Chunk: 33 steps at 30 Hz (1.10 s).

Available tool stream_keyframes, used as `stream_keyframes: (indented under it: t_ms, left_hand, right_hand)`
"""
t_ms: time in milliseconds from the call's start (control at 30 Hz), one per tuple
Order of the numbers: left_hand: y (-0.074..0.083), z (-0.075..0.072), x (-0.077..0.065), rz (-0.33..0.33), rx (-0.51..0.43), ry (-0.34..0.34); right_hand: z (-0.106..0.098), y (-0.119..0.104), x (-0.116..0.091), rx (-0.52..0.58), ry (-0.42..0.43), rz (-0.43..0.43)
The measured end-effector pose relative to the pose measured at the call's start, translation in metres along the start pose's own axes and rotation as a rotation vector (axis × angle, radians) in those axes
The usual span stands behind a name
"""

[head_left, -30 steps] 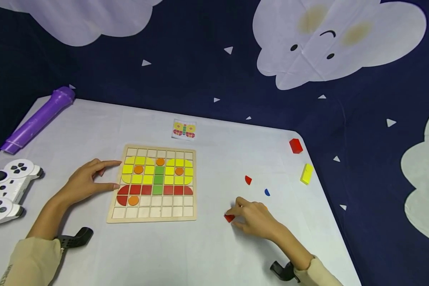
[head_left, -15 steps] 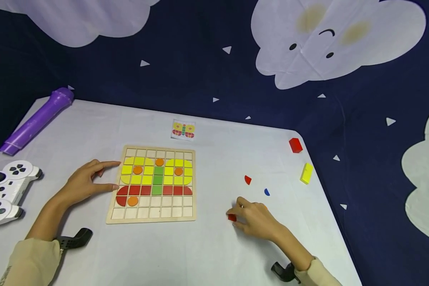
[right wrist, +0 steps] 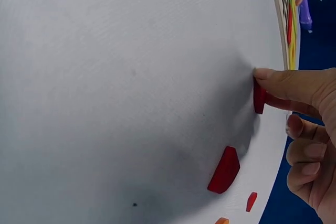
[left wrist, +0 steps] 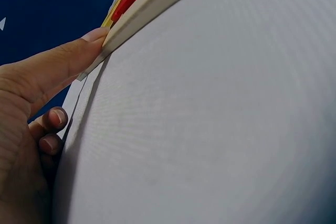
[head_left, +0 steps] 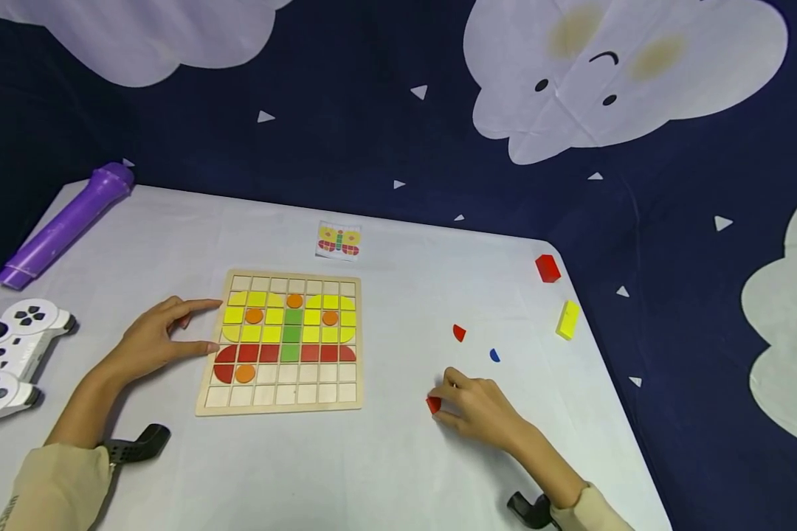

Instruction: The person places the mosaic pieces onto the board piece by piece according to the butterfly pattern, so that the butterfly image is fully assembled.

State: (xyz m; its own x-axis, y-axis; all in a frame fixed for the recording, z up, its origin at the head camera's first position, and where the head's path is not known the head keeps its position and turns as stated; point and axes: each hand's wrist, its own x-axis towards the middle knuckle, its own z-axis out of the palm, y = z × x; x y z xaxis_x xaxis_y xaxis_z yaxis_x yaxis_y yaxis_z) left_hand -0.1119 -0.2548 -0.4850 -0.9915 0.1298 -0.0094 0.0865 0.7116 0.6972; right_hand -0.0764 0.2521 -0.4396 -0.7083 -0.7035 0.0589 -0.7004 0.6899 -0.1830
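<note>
My left hand [head_left: 150, 337] rests at the left edge of the wooden grid board [head_left: 275, 407]. Its thumb and index finger reach out straight to touch the frame, and the other fingers curl in with nothing seen in them. Yellow, green, red and orange pieces form a pattern on the board. My right hand [head_left: 481, 407] is right of the board, thumb and index finger pinching a small red piece [right wrist: 259, 97] just over the cloth. Beneath that hand, in the right wrist view, lies another red piece [right wrist: 224, 170], mostly hidden from the head view.
A butterfly picture card [head_left: 338, 240] lies behind the board. Loose on the right are a red quarter-round piece [head_left: 460, 333], a blue half-round piece [head_left: 494, 355], a red block [head_left: 547, 268] and a yellow block [head_left: 567, 320]. A game controller [head_left: 20, 358] and purple tube [head_left: 69, 225] stand left.
The pinched red piece has turned between the right fingers and shifted slightly right. My left hand has stayed at the board's edge. The head view has drifted a little.
</note>
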Motion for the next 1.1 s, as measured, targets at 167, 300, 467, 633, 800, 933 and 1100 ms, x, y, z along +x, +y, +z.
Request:
stream_keyframes:
  t_ms: [167, 300, 467, 633, 800, 933, 1100]
  left_hand:
    - [0.0, 0.0, 0.0, -0.001, 0.002, -0.004]
    - [0.001, 0.001, 0.0, 0.007, 0.008, 0.0]
    - [0.0, 0.001, 0.0, 0.009, 0.009, 0.0]
    - [-0.001, 0.001, 0.0, 0.004, 0.012, 0.001]
    - [-0.002, 0.0, 0.0, 0.002, 0.014, 0.001]
    - [-0.001, 0.0, 0.0, 0.009, 0.016, 0.005]
    - [-0.001, 0.001, 0.0, 0.02, 0.007, 0.011]
  right_hand:
    - [0.003, 0.001, 0.002, -0.016, 0.031, -0.027]
    - [0.005, 0.0, 0.004, -0.003, 0.036, -0.046]
    - [0.006, -0.001, 0.007, 0.013, 0.05, -0.072]
    - [0.01, -0.001, 0.009, 0.044, 0.078, -0.084]
    - [0.014, -0.003, 0.018, 0.095, 0.105, -0.104]
    - [0.012, -0.014, 0.035, 0.116, 0.101, -0.123]
    - [0.011, -0.033, 0.065, 0.129, 0.075, -0.158]
